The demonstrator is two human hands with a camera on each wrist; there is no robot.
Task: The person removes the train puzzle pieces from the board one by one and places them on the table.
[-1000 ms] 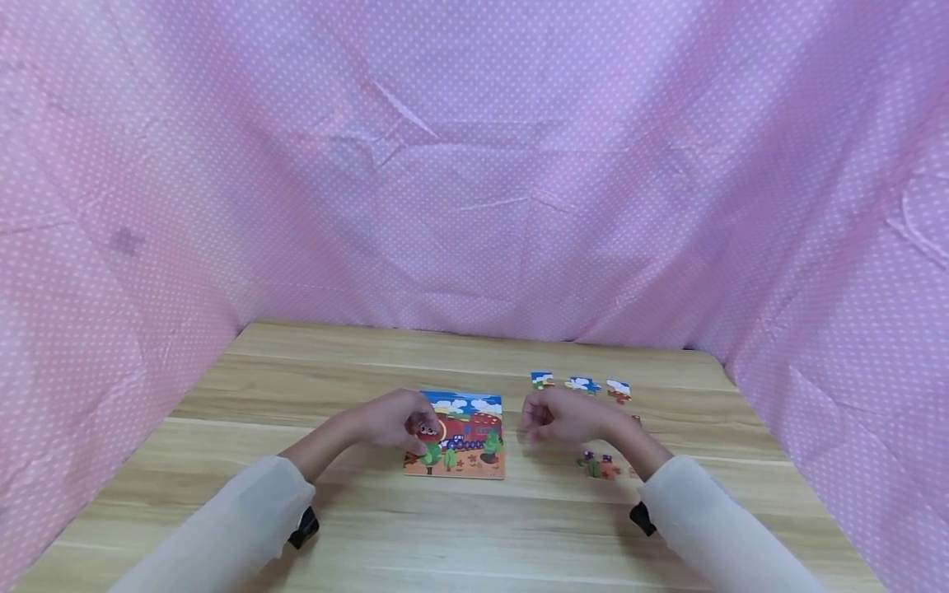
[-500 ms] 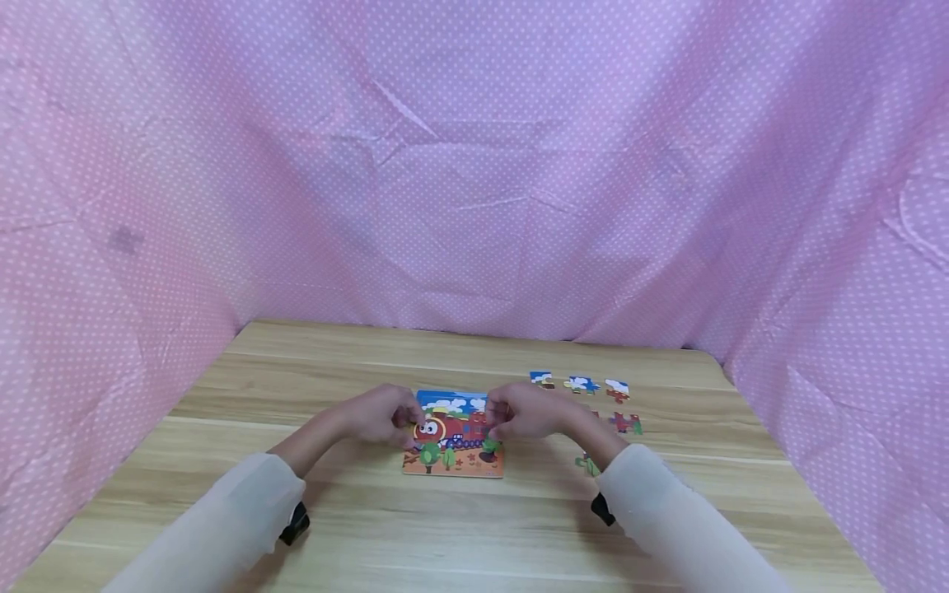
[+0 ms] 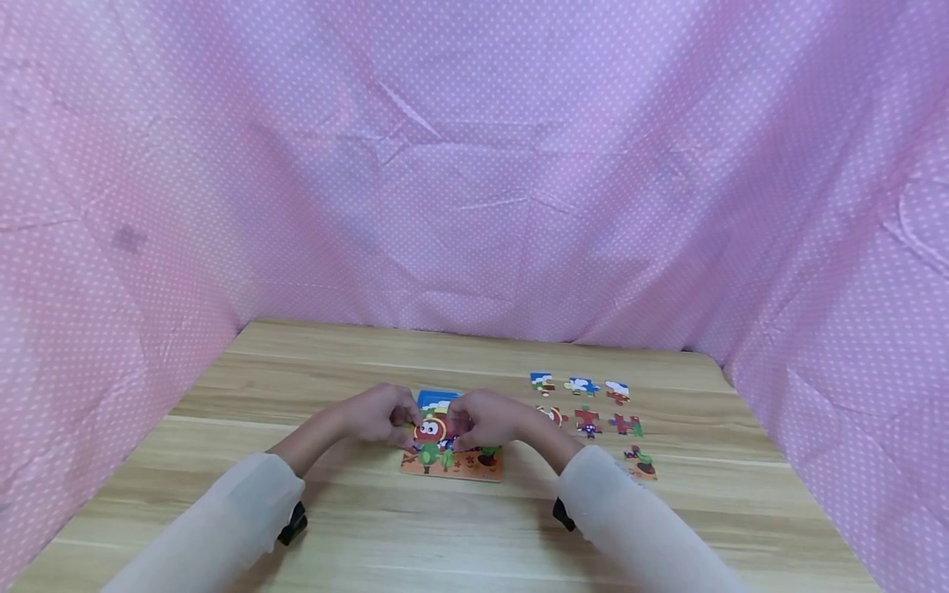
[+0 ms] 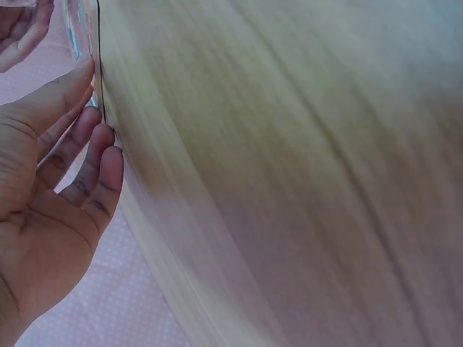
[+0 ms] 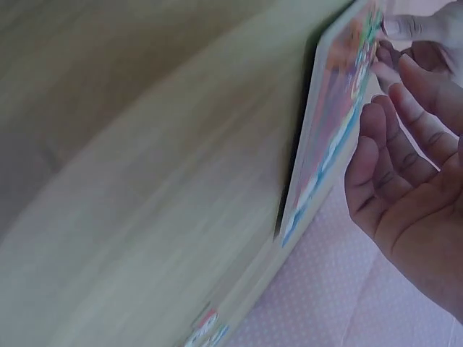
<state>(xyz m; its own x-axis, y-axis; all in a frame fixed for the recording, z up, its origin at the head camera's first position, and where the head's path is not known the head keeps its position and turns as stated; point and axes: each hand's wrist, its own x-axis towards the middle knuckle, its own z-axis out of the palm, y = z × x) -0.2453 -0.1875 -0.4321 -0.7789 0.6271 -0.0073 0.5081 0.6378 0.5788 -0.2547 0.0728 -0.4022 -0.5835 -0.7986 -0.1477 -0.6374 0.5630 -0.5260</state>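
Note:
A flat square puzzle board (image 3: 463,468) with a red cartoon train lies on the table. My left hand (image 3: 381,414) is at its left edge; in the left wrist view the left thumb (image 4: 78,79) and bent fingers meet at that edge and grip it. Over the board's right half, my right hand (image 3: 485,418) hovers with bent fingers and covers part of the picture. The right wrist view shows the right fingers (image 5: 372,137) beside the board's colourful face (image 5: 336,119). Whether a small piece sits between them is hidden.
To the right lie loose puzzle pieces in rows, such as a cloud piece (image 3: 582,385), a red train piece (image 3: 588,421) and a tree piece (image 3: 642,463). The right sleeve (image 3: 630,502) hides part of the lowest row. A pink dotted cloth (image 3: 474,165) surrounds the table (image 3: 415,535).
My right hand has moved left from beside the board to over its right half. The left hand has drawn back from the picture to the left edge. The middle-row pieces are now uncovered.

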